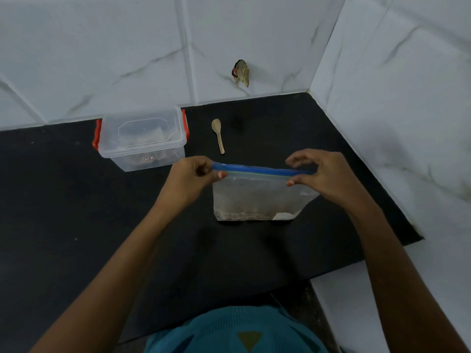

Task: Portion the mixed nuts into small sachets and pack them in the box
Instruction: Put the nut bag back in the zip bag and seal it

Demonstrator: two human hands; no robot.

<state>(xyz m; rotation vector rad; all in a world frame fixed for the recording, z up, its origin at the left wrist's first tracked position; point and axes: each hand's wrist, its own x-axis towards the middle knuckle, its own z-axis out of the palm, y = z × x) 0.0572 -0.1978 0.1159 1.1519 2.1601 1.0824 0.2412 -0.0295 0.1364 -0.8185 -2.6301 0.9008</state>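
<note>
A clear zip bag [257, 197] with a blue seal strip stands upright on the black counter [76, 212], with mixed nuts lying along its bottom. My left hand [191, 178] pinches the left end of the seal strip. My right hand [323, 177] pinches the right end, its other fingers arched above the strip. A clear plastic box [141, 138] with orange latches sits at the back left with its lid on; some small packets show dimly through its walls. A small wooden spoon [218, 135] lies between the box and the bag.
White marble-tiled walls [395, 110] close the counter at the back and on the right. A broken hole [240, 72] marks the back wall. The counter's right edge steps in near me.
</note>
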